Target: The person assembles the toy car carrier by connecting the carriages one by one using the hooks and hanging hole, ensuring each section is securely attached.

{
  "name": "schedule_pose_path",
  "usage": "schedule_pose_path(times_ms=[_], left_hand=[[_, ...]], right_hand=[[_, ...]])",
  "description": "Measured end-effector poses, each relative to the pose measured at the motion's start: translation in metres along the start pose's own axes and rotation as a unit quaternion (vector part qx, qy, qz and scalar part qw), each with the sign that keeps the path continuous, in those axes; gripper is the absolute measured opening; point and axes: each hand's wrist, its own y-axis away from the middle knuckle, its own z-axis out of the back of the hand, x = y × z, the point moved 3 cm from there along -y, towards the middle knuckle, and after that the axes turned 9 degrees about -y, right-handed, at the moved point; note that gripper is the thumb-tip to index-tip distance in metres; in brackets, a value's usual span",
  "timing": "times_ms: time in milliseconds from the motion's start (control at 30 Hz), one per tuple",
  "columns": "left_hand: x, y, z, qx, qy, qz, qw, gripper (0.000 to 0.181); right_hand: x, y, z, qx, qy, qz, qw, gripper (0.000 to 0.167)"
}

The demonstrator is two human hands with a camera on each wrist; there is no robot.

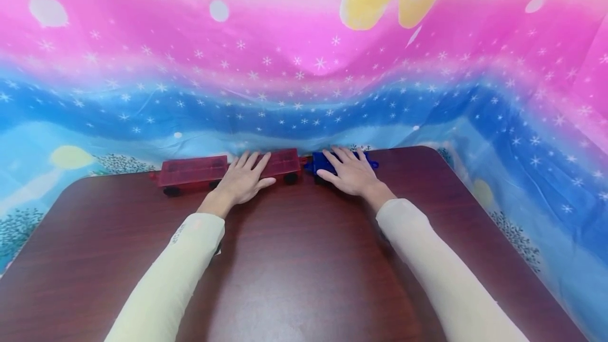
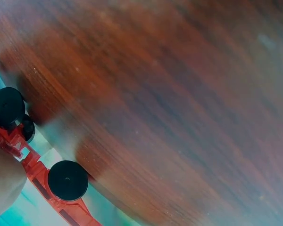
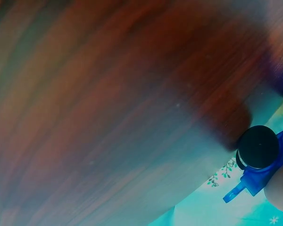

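Two red toy train wagons with black wheels stand in a row along the table's far edge in the head view: one at the left (image 1: 190,173), one nearer the middle (image 1: 286,165). My left hand (image 1: 241,179) lies flat across their adjoining ends, fingers extended, hiding that joint. A blue toy wagon (image 1: 322,164) stands to their right, under my right hand (image 1: 350,173), whose fingers stretch over its top. Red and blue couplings meet closely; whether they are hooked I cannot tell. Red wagon ends (image 2: 37,176) appear in the left wrist view, the blue wagon's hook end (image 3: 254,181) in the right.
The dark brown wooden table (image 1: 294,268) has rounded far corners. Right behind its far edge hangs a pink and blue cloth (image 1: 304,78) with snowflakes, close to the wagons. It also wraps round the table's sides.
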Motion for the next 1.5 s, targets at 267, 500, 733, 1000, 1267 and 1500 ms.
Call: schedule_pose_path(times_ms=[267, 500, 733, 1000, 1267, 1500], left_hand=[[0.001, 0.002, 0.001, 0.001, 0.003, -0.001, 1.0000, 0.078], [0.001, 0.003, 0.001, 0.004, -0.032, -0.011, 0.9994, 0.076], [-0.001, 0.005, 0.003, -0.005, -0.039, -0.014, 0.9991, 0.076], [-0.001, 0.003, 0.003, 0.003, -0.043, -0.015, 0.9990, 0.078], [0.002, 0.004, 0.003, -0.004, -0.034, 0.001, 0.9994, 0.082], [0.014, 0.013, 0.009, -0.023, -0.021, 0.015, 0.9994, 0.081]], right_hand=[[0.003, -0.002, -0.002, 0.002, 0.003, -0.006, 1.0000, 0.085], [0.003, -0.004, -0.004, 0.006, 0.009, -0.005, 0.9999, 0.087], [0.002, -0.003, -0.003, 0.004, 0.008, 0.000, 1.0000, 0.085], [-0.001, -0.001, -0.002, 0.002, 0.003, 0.010, 0.9999, 0.081], [0.001, -0.001, 0.001, 0.004, 0.019, 0.026, 0.9995, 0.082], [0.007, -0.002, 0.003, -0.001, 0.019, 0.043, 0.9989, 0.080]])
